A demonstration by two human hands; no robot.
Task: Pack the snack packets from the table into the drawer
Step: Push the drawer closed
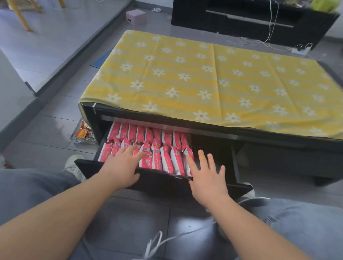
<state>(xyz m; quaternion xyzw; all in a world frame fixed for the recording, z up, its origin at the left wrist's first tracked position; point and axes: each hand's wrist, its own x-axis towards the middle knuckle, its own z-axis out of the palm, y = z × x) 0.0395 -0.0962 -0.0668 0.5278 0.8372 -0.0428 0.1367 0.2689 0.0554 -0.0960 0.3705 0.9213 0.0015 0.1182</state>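
My left hand (pixel 123 164) lies flat, fingers straight and together, pressing on the front row of snack packets (pixel 164 148) near the drawer's left front corner. My right hand (pixel 209 178) is open wide with fingers splayed at the right end of that row. I cannot tell whether it touches the last packet or only hovers beside it.

The pink packets stand on edge in two rows, filling the left and middle of the drawer (pixel 160 182). Its right end is dark. The back row is partly cut off under the table (pixel 209 128) edge, my left hand covers several packets, and the print is too small to read. A yellow flowered cloth (pixel 225 82) covers the tabletop. By the table's left front corner a glass tray (pixel 84 135) sits on the floor, half hidden.
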